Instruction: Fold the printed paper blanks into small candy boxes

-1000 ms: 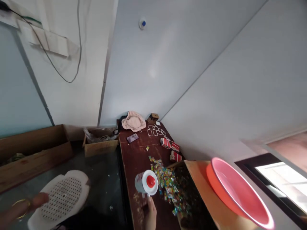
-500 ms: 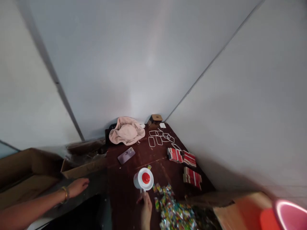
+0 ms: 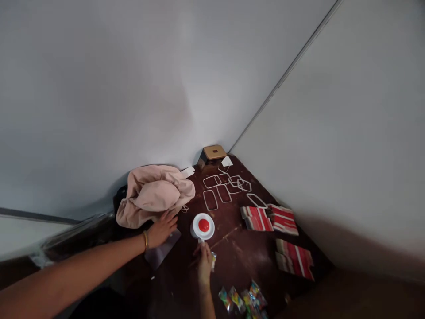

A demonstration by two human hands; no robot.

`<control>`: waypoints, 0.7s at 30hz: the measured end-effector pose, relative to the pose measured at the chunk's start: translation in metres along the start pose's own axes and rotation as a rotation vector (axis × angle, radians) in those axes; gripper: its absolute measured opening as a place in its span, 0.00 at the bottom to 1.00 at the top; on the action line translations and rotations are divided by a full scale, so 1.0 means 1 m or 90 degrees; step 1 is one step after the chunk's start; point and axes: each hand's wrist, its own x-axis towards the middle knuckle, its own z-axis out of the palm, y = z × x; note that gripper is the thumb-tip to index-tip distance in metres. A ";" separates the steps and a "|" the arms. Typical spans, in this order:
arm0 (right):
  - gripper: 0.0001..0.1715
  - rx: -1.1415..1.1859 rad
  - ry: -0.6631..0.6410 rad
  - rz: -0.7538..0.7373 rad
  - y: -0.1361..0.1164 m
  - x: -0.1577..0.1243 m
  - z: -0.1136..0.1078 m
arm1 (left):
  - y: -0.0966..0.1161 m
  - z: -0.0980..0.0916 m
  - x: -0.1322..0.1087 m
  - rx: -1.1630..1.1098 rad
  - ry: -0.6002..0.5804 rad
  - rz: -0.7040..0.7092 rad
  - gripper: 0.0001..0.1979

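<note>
Fingers of my left hand (image 3: 161, 229) lie spread and flat, pressing down on the purple phone (image 3: 162, 250), with the gold bangle (image 3: 145, 240) at the wrist; nothing is gripped, the palm simply rests on the phone's upper end. My right hand (image 3: 204, 262) is pinched closed around the small handle of the white cup (image 3: 202, 227), which stands on the dark wooden table (image 3: 232, 261) between my two hands, its mouth turned up toward my camera and showing a red round thing inside; I cannot tell whether that is a lid or contents. A small wrapped candy (image 3: 213, 260) sits just beside my right fingers, touching or nearly touching them. The phone's long axis runs diagonally, from near my left hand down toward the table's near-left edge, and its lower end sticks out past my palm. The cup's handle points straight back toward me. Just behind my left hand a pink cloth (image 3: 153, 194) lies heaped, its edge almost meeting my fingertips. Farther back, white rubber-band loops (image 3: 226, 188) are scattered near the corner, by a small tan box (image 3: 214, 153). To the right lie red-and-white striped packets (image 3: 269, 218), another stack (image 3: 295, 258) nearer me. Colourful candies (image 3: 244, 300) cluster at the bottom edge.
</note>
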 end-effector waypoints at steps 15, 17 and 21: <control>0.26 -0.026 -0.001 -0.017 -0.010 0.094 0.074 | -0.102 -0.011 -0.017 0.139 -0.034 -0.178 0.30; 0.25 -0.046 0.030 -0.024 -0.015 0.101 0.077 | -0.096 -0.013 -0.018 0.134 -0.032 -0.172 0.29; 0.23 -0.083 0.099 -0.024 -0.026 0.092 0.069 | -0.090 -0.013 -0.035 0.109 -0.026 -0.108 0.26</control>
